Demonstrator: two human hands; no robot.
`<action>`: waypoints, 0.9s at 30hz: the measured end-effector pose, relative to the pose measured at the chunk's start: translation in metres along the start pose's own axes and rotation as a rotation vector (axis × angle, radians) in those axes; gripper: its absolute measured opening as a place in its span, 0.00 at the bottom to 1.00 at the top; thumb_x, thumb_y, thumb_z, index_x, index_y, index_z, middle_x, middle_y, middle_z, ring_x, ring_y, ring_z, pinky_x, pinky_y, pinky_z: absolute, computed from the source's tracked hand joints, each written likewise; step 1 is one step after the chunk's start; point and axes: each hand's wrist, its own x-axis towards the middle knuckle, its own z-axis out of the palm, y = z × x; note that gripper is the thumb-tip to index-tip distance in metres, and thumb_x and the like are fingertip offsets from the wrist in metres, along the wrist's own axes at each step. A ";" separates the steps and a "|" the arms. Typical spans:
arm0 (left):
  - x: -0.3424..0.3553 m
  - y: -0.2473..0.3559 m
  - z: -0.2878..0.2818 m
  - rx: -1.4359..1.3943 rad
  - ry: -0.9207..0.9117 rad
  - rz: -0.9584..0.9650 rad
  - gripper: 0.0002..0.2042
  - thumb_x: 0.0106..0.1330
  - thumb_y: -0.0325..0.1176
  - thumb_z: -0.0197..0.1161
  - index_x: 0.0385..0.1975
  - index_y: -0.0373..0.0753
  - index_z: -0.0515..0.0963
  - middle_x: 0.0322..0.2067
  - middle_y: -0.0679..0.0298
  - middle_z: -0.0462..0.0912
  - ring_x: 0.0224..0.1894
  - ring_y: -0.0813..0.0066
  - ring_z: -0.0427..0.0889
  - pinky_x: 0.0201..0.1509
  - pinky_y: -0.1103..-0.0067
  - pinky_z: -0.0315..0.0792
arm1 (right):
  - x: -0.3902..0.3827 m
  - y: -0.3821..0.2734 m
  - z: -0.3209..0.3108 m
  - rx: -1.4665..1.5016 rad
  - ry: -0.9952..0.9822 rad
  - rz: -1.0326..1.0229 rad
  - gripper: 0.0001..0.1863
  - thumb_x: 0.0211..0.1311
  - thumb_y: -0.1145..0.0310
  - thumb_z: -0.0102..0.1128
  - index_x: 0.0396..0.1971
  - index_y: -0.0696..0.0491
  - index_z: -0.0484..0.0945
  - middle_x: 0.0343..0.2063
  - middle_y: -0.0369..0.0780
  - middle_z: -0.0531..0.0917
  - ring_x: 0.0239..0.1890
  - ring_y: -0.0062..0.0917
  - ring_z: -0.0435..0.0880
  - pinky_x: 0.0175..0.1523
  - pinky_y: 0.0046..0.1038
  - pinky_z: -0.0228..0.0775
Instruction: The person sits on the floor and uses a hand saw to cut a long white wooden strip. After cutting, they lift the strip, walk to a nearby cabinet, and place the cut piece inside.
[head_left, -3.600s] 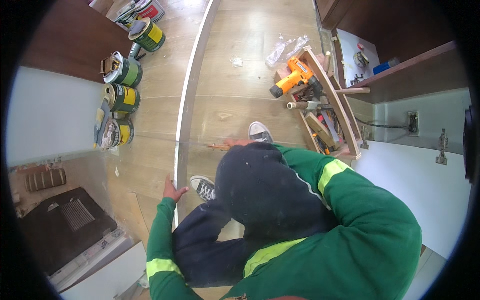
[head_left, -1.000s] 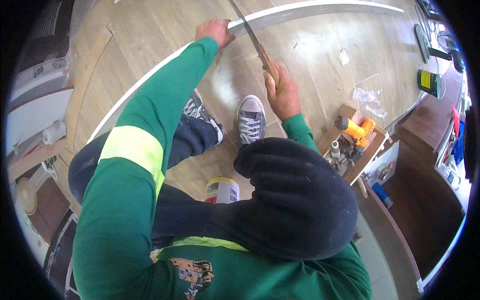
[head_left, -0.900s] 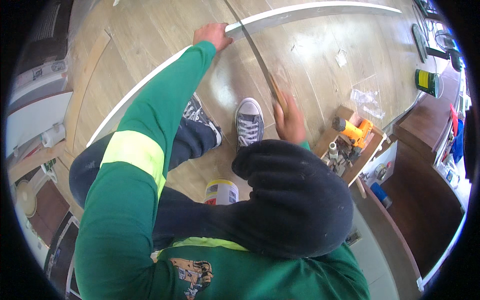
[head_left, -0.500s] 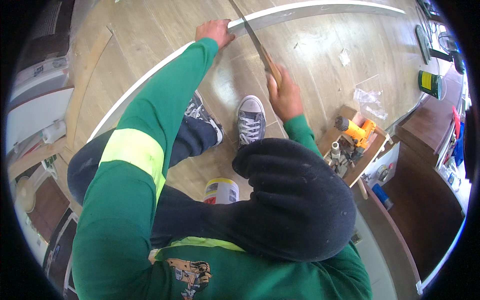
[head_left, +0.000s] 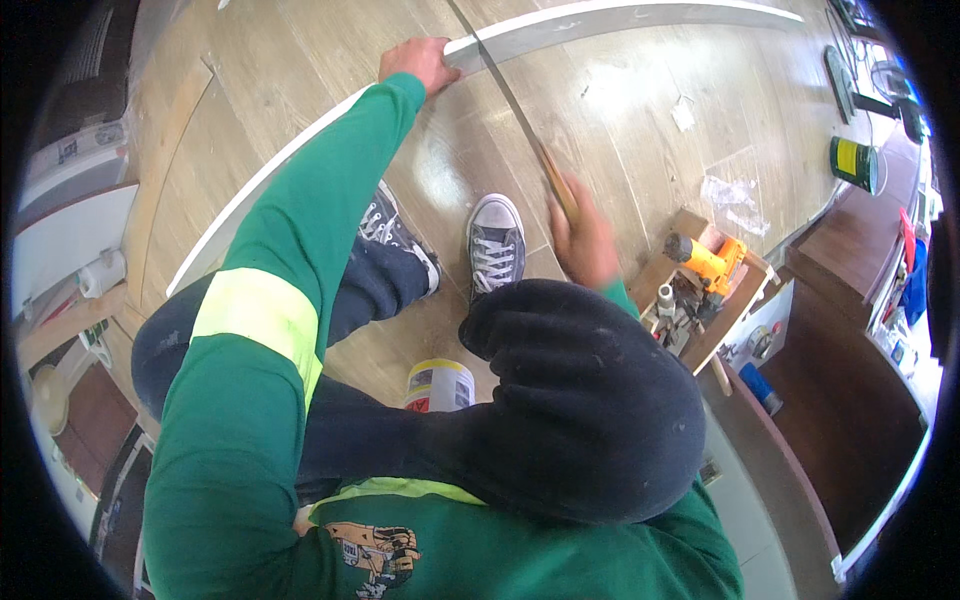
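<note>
A long white board (head_left: 600, 27) stretches across the floor, bowed by the lens. My left hand (head_left: 418, 66) grips its upper edge, fingers wrapped over it. Just right of that hand, the blade of a handsaw (head_left: 510, 97) lies across the board. My right hand (head_left: 585, 236) is closed round the saw's wooden handle, low and to the right of the board, in front of my right shoe (head_left: 494, 245). The right hand is a little blurred.
To the right, a wooden toolbox (head_left: 715, 340) holds an orange drill (head_left: 712, 262) and several small tools. Farther right are a green can (head_left: 855, 164) and a brown cabinet (head_left: 840, 400). A white tub (head_left: 440, 385) is between my legs. Scraps of clear plastic (head_left: 735, 200) lie on the floor.
My right hand has drawn the saw back toward me and slightly right, so more blade shows on the near side of the board. My left hand keeps its grip on the board.
</note>
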 end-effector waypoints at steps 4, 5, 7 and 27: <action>0.000 0.010 -0.004 -0.015 -0.009 0.028 0.26 0.59 0.57 0.72 0.56 0.54 0.86 0.48 0.57 0.90 0.51 0.53 0.88 0.56 0.59 0.81 | 0.057 -0.020 0.021 0.000 0.046 -0.062 0.24 0.75 0.57 0.61 0.67 0.44 0.73 0.40 0.57 0.86 0.42 0.57 0.86 0.46 0.53 0.78; -0.001 0.008 0.000 -0.021 0.000 0.032 0.25 0.59 0.56 0.72 0.55 0.53 0.86 0.47 0.58 0.90 0.51 0.53 0.88 0.56 0.59 0.81 | 0.053 -0.013 0.022 0.009 0.076 -0.105 0.24 0.75 0.56 0.60 0.67 0.44 0.73 0.39 0.57 0.86 0.41 0.57 0.86 0.46 0.53 0.78; -0.003 0.003 -0.003 -0.051 -0.017 0.038 0.25 0.58 0.56 0.72 0.53 0.52 0.86 0.47 0.58 0.91 0.51 0.53 0.88 0.55 0.59 0.80 | 0.001 0.009 0.004 -0.014 0.034 -0.064 0.26 0.74 0.58 0.62 0.68 0.44 0.72 0.41 0.56 0.87 0.43 0.56 0.87 0.48 0.51 0.79; -0.008 0.009 -0.013 -0.060 -0.041 -0.023 0.28 0.57 0.58 0.74 0.53 0.50 0.87 0.45 0.55 0.91 0.49 0.49 0.89 0.53 0.58 0.81 | -0.104 0.031 -0.067 0.066 -0.230 0.148 0.31 0.74 0.57 0.62 0.73 0.42 0.66 0.53 0.53 0.85 0.45 0.52 0.89 0.50 0.49 0.82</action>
